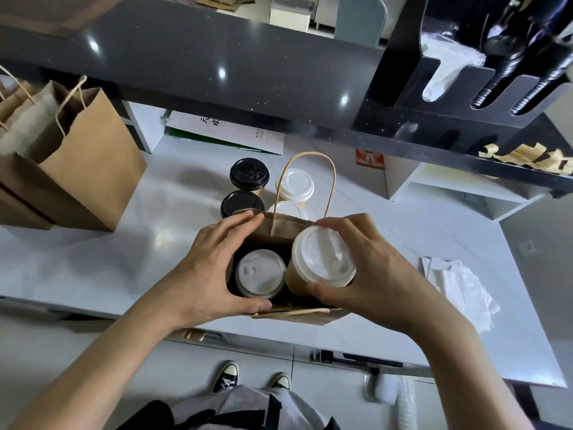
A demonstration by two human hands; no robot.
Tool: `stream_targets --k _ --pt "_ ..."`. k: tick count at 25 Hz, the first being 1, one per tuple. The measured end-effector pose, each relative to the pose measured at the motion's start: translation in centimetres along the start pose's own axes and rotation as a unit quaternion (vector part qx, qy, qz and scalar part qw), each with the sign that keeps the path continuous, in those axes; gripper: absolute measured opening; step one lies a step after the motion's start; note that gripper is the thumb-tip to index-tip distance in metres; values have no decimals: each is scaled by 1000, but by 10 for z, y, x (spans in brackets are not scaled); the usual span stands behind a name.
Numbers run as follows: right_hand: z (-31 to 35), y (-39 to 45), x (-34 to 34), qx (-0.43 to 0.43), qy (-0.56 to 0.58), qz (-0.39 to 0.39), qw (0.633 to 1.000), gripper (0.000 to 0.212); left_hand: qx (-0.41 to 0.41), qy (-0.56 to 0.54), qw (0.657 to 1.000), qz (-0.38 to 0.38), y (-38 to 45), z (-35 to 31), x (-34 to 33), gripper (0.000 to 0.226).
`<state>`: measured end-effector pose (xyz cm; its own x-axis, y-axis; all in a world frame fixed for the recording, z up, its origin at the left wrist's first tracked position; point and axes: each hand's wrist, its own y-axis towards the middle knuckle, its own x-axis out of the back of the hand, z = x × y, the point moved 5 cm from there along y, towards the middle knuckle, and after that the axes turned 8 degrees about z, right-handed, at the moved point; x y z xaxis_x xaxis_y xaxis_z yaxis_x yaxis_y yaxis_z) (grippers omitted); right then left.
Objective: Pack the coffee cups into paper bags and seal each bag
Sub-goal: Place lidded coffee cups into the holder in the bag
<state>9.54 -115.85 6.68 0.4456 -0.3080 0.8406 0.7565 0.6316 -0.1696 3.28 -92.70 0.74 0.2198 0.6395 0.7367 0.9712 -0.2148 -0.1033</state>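
At the centre of the frame, on the white counter (93,259), your left hand (210,268) curls around the left rim of the open kraft paper bag (279,226), thumb on the near edge and fingers on the far edge, with one white-lidded coffee cup (260,273) already seated inside. Your right hand (369,268) grips a second white-lidded cup (322,257), tilted over the bag's right half. Just behind the bag stand two black-lidded cups (249,174) and two white-lidded ones (294,185); more kraft bags (77,162) sit at the upper left.
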Motion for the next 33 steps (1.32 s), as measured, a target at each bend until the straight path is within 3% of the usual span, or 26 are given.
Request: stream_targets --k 6,18,27,33 --pt "-2 17 -26 -44 -189 35 980 78 -5 7 1000 1 -3 -1 -2 123" --pt "-2 39 -47 -62 -288 78 953 68 -11 24 1000 -2 -2 -2 -2 124" --pt "-6 42 -48 -59 -294 78 951 71 -19 24 1000 0 -2 -2 -2 124" --pt "-5 43 -53 -59 -301 89 947 55 -20 23 1000 4 0 -2 0 124"
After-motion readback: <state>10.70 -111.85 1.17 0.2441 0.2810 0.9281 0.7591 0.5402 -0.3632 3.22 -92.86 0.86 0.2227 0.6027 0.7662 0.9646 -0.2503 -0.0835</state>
